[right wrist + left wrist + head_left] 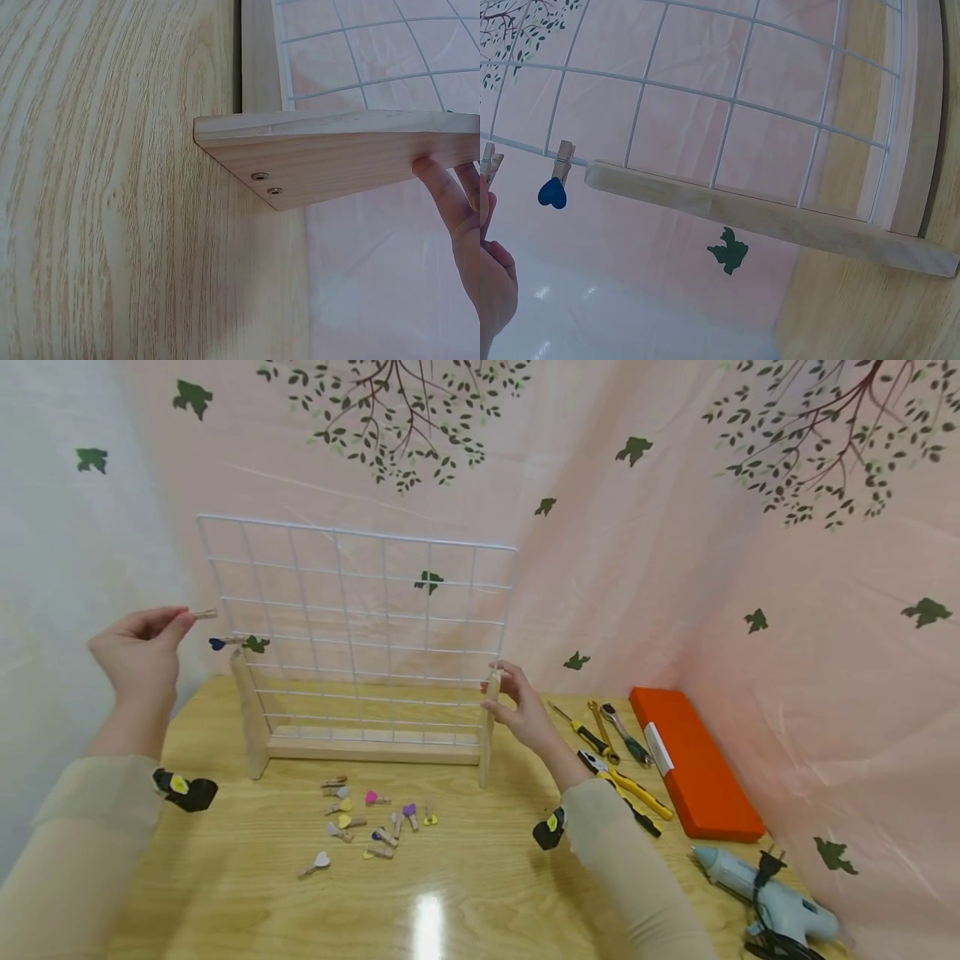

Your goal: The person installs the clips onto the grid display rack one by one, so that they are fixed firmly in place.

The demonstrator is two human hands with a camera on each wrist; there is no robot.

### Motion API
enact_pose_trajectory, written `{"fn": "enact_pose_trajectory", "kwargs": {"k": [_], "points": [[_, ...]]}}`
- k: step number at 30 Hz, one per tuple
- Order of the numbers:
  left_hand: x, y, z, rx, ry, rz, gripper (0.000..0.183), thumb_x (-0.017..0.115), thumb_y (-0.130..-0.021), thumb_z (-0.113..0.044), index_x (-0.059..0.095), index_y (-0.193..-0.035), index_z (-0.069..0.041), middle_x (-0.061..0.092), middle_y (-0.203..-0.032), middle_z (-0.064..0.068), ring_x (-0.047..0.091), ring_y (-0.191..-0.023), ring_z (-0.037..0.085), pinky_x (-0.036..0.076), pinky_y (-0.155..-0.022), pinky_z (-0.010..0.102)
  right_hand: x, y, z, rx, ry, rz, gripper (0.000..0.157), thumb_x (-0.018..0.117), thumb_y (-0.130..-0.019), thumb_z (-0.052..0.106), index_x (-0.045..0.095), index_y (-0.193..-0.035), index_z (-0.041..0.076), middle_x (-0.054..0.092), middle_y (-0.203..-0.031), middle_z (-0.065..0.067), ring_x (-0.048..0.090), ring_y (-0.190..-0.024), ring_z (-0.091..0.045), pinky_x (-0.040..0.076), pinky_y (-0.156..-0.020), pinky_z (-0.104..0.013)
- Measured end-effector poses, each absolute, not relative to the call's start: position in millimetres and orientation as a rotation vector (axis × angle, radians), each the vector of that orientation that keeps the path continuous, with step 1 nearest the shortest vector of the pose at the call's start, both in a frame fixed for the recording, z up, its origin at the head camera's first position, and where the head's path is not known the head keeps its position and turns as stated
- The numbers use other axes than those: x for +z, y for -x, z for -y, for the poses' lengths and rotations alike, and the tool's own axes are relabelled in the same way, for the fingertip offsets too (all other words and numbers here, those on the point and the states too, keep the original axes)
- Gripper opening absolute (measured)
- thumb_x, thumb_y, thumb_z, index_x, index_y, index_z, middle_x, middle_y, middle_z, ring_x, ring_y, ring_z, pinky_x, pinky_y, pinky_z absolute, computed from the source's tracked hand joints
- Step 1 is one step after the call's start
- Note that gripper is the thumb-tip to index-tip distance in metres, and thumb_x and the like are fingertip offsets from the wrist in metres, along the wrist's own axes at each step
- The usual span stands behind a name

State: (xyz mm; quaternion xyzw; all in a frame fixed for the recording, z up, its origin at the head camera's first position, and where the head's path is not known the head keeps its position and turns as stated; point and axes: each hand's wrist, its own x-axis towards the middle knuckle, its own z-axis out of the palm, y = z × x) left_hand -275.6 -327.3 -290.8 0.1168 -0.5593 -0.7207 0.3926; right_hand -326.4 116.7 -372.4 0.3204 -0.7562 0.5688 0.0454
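Observation:
A white wire grid [382, 610] stands upright in a wooden stand [375, 750]. My left hand [142, 652], left of the grid, pinches a small wooden clothespin [205, 613] between thumb and fingertips. Just below it, a clothespin with a dark blue heart [553, 193] is clipped to the grid's left edge wire, above the wooden side post [765, 217]. My right hand [522, 708] grips the top of the right side post [337, 146], its thumb against the wood. Several clothespins with coloured hearts, among them a pink one [372, 797], lie scattered on the table before the stand.
Right of the stand lie a screwdriver [588, 735], wrenches [626, 735] and yellow-handled pliers [633, 789]. An orange box [705, 768] is beside them, and a glue gun [780, 893] with a black cord sits near the front right. A patterned pink curtain [600, 585] hangs behind.

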Motion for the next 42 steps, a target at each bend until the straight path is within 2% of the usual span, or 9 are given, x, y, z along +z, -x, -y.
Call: {"fn": "enact_pose_trajectory", "kwargs": {"k": [6, 11, 19, 23, 29, 34, 37, 42], "points": [[-289, 282, 325, -1.82, -0.312, 1.476, 0.032, 0.08, -0.056, -0.017, 0.071, -0.083, -0.002, 0.065, -0.068, -0.003, 0.056, -0.062, 0.007, 0.046, -0.057, 0.009, -374, 326, -116, 1.724, -0.976, 2.315, 0.055, 0.058, -0.084, 0.002, 0.033, -0.131, 0.013, 0.054, -0.113, -0.02, 0.049, -0.111, -0.036, 0.052, -0.069, -0.041], [-292, 288, 323, -1.694, -0.373, 1.618, 0.023, 0.077, -0.062, -0.021, 0.072, -0.082, -0.01, 0.064, -0.068, -0.01, 0.052, -0.061, 0.004, 0.042, -0.052, 0.009, -374, 326, -116, 1.717, -0.98, 2.315, 0.055, 0.058, -0.084, 0.002, 0.032, -0.131, 0.01, 0.054, -0.114, -0.02, 0.049, -0.111, -0.035, 0.051, -0.069, -0.042], [-298, 293, 322, -1.582, -0.394, 1.691, 0.021, 0.074, -0.066, -0.024, 0.073, -0.084, -0.012, 0.063, -0.067, -0.015, 0.048, -0.06, 0.003, 0.037, -0.048, 0.009, -373, 325, -115, 1.706, -0.976, 2.329, 0.056, 0.058, -0.084, 0.002, 0.03, -0.132, 0.006, 0.054, -0.115, -0.02, 0.048, -0.112, -0.035, 0.051, -0.07, -0.044], [-301, 291, 322, -1.569, -0.389, 1.739, 0.027, 0.073, -0.069, -0.026, 0.071, -0.092, -0.013, 0.063, -0.075, -0.015, 0.048, -0.066, 0.002, 0.036, -0.051, 0.01, -373, 324, -115, 1.71, -0.975, 2.326, 0.056, 0.058, -0.084, 0.002, 0.03, -0.132, 0.004, 0.054, -0.115, -0.02, 0.048, -0.112, -0.036, 0.051, -0.07, -0.045], [-305, 275, 317, -1.466, -0.381, 1.794, 0.037, 0.073, -0.069, -0.029, 0.067, -0.104, -0.02, 0.058, -0.093, -0.014, 0.046, -0.075, 0.0, 0.036, -0.06, 0.013, -372, 324, -115, 1.696, -0.989, 2.323, 0.057, 0.058, -0.083, 0.001, 0.03, -0.132, 0.004, 0.053, -0.115, -0.021, 0.048, -0.111, -0.037, 0.051, -0.069, -0.043], [-314, 256, 301, -1.263, -0.245, 1.96, 0.037, 0.071, -0.074, -0.026, 0.064, -0.11, -0.019, 0.057, -0.098, -0.015, 0.047, -0.079, -0.001, 0.035, -0.064, 0.013, -370, 325, -116, 1.695, -0.987, 2.332, 0.056, 0.058, -0.084, 0.003, 0.03, -0.132, 0.006, 0.054, -0.115, -0.02, 0.049, -0.112, -0.036, 0.051, -0.07, -0.042], [-325, 245, 291, -1.133, -0.089, 2.157, 0.036, 0.067, -0.078, -0.028, 0.062, -0.112, -0.016, 0.061, -0.102, -0.009, 0.048, -0.081, -0.001, 0.035, -0.066, 0.014, -370, 326, -115, 1.702, -0.989, 2.336, 0.056, 0.058, -0.084, 0.003, 0.03, -0.132, 0.008, 0.053, -0.116, -0.022, 0.048, -0.112, -0.036, 0.051, -0.07, -0.042], [-353, 228, 274, -0.901, 0.256, 2.567, 0.045, 0.064, -0.079, -0.036, 0.058, -0.116, -0.011, 0.062, -0.106, 0.008, 0.052, -0.091, 0.015, 0.039, -0.075, 0.032, -372, 327, -115, 1.706, -0.992, 2.329, 0.056, 0.059, -0.083, 0.003, 0.032, -0.131, 0.012, 0.053, -0.115, -0.023, 0.048, -0.111, -0.037, 0.051, -0.069, -0.044]]}}
